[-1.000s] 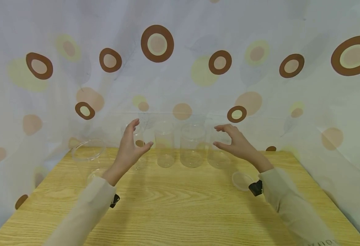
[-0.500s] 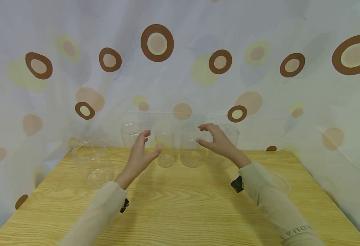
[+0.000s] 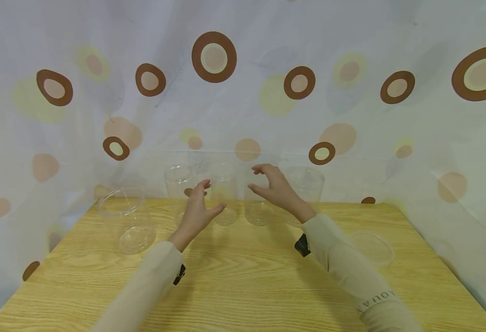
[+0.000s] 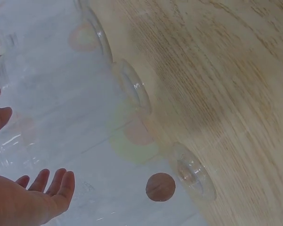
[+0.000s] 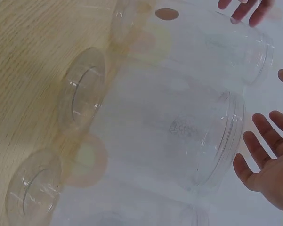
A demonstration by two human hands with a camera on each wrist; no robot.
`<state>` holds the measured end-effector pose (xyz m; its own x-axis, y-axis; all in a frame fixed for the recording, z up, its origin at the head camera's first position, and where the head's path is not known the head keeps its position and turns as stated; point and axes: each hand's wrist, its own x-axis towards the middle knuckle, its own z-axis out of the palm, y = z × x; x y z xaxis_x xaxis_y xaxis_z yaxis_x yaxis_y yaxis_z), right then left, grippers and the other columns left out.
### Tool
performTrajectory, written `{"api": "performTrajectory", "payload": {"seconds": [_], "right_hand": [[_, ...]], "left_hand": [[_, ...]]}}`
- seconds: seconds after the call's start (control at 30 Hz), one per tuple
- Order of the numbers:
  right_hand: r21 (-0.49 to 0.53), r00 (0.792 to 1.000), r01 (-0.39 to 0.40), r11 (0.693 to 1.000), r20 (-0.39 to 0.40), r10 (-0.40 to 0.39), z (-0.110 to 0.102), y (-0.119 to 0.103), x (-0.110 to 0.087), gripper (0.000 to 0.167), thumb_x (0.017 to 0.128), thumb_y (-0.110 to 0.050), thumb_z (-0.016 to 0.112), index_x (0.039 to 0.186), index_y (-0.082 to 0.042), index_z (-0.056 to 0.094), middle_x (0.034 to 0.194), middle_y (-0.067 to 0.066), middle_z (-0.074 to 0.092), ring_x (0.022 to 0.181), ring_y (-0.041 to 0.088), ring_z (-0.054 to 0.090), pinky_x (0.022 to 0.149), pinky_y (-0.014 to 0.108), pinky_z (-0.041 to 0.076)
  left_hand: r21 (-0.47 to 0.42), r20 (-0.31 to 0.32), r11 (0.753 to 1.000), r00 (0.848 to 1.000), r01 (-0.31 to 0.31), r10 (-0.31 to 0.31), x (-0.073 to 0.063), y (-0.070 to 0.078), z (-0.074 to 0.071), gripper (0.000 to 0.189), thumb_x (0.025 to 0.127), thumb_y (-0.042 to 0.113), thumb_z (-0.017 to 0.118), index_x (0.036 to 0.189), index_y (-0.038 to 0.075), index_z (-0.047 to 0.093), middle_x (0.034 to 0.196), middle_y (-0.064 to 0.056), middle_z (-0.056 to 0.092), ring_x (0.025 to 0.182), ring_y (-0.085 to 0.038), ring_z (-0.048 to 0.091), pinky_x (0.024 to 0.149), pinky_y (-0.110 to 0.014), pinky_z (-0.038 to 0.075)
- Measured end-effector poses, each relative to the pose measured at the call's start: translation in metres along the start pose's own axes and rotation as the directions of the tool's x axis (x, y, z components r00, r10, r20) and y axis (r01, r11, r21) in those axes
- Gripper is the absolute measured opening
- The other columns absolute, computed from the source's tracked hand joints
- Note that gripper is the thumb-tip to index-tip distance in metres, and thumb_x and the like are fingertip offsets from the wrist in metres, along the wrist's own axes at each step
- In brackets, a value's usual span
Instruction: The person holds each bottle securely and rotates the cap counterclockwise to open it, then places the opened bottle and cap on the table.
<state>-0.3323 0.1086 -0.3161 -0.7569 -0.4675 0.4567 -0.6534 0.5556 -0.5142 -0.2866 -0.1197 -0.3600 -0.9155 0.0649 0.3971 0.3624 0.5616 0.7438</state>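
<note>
Several clear, see-through jars stand upright in a row at the back of the table. My left hand [image 3: 197,212] hovers with relaxed, spread fingers between the leftmost jar [image 3: 177,189] and the narrow second jar [image 3: 226,186]. My right hand [image 3: 278,189] curves in the air before the wider third jar [image 3: 259,214], partly covering it and the rightmost jar [image 3: 311,184]. Neither hand holds anything. In the right wrist view, fingers stand just off the rim of a jar [image 5: 169,122]. In the left wrist view, round jar bases [image 4: 193,172] line the table's back.
A larger clear container [image 3: 128,221] stands nearer me on the left, apart from the row. A clear flat disc like a lid [image 3: 371,249] lies on the wooden table [image 3: 243,286] at right. A patterned curtain [image 3: 243,106] hangs behind and beside the table.
Both hands have shifted: the left hand moved right and slightly down, the right hand moved left from the rightmost jar to the third one. The jars have stayed in place.
</note>
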Motion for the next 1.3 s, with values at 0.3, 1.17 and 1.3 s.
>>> {"api": "performTrajectory", "payload": {"seconds": [0.3,1.17,1.3], "right_hand": [[0.002,0.999,0.038,0.999,0.014,-0.038,0.012,-0.008,0.021,0.050,0.088,-0.023,0.061,0.128,0.002,0.045,0.123,0.017,0.050,0.115,0.036,0.045,0.098,0.048,0.037],[-0.003,0.989,-0.076,0.997,0.130,0.076,0.024,-0.013,0.043,0.055,0.089,-0.032,0.059,0.132,-0.002,0.042,0.134,0.015,0.046,0.128,0.033,0.036,0.106,0.057,0.024],[-0.013,0.990,-0.073,0.997,0.123,0.074,0.025,-0.013,0.043,0.054,0.090,-0.031,0.058,0.132,-0.002,0.042,0.133,0.015,0.046,0.127,0.033,0.037,0.106,0.056,0.025]], "left_hand": [[-0.003,-0.020,0.998,0.998,0.059,-0.059,0.007,-0.004,0.007,0.076,0.079,0.020,0.071,0.138,0.000,0.027,0.135,-0.021,0.039,0.120,-0.039,0.042,0.100,-0.047,0.038],[-0.042,0.029,0.985,0.986,0.165,-0.164,0.023,-0.016,0.020,0.082,0.079,0.024,0.072,0.141,0.004,0.021,0.137,-0.020,0.038,0.123,-0.037,0.041,0.101,-0.050,0.037],[-0.046,0.020,0.986,0.987,0.163,-0.162,0.024,-0.019,0.023,0.080,0.080,0.024,0.071,0.140,0.005,0.022,0.136,-0.020,0.039,0.122,-0.036,0.042,0.101,-0.048,0.037]]}}
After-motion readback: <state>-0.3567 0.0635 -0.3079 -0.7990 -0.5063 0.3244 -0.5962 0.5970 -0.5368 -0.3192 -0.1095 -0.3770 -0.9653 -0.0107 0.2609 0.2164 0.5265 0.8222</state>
